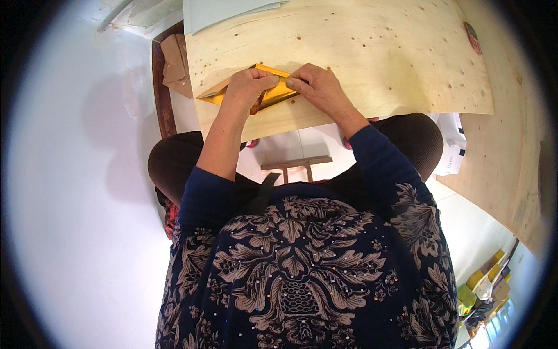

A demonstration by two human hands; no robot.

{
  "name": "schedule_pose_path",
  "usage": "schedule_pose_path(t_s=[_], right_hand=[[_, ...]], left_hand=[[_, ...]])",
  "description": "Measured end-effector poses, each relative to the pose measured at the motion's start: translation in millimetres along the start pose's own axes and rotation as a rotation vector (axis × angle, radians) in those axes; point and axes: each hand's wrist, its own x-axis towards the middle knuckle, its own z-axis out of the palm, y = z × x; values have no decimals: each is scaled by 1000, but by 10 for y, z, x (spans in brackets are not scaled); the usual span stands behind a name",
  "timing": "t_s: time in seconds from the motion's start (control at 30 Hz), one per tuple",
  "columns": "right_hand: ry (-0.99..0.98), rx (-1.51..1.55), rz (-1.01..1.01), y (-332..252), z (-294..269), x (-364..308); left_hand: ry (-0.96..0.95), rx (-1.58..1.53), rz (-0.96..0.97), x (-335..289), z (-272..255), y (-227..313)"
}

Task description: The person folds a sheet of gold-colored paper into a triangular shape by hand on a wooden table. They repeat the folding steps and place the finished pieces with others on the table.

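On the wooden board near its front edge lies a folded piece of yellow card [214,99], its folds standing up in angled panels. My left hand [249,87] pinches the card's upper edge with thumb and fingers. Close beside it, my right hand [318,86] grips the same edge between thumb and forefinger. The two thumbs almost meet at the card's middle. My left wrist and fingers hide part of the yellow card, and its inner side is in shadow.
A stack of pale grey-blue sheets [224,13] lies at the board's far left. A small red-and-dark object [472,38] rests at the far right. Brown paper [176,65] sits left of the board. A white bag [450,142] is beside my right knee.
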Motion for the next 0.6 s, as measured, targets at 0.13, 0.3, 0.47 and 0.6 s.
schedule_pose_path(t_s=[0.13, 0.3, 0.47, 0.6], right_hand=[[-19, -11, 5, -4, -30, -14], [-28, 62, 16, 20, -76, 7], [-66, 59, 40, 38, -92, 7], [-61, 24, -4, 66, -64, 17]], left_hand=[[-6, -32, -8, 6, -21, -22], [-34, -63, -28, 53, -73, -75], [-22, -75, 22, 75, -62, -111], [3, -59, -19, 42, -39, -78]])
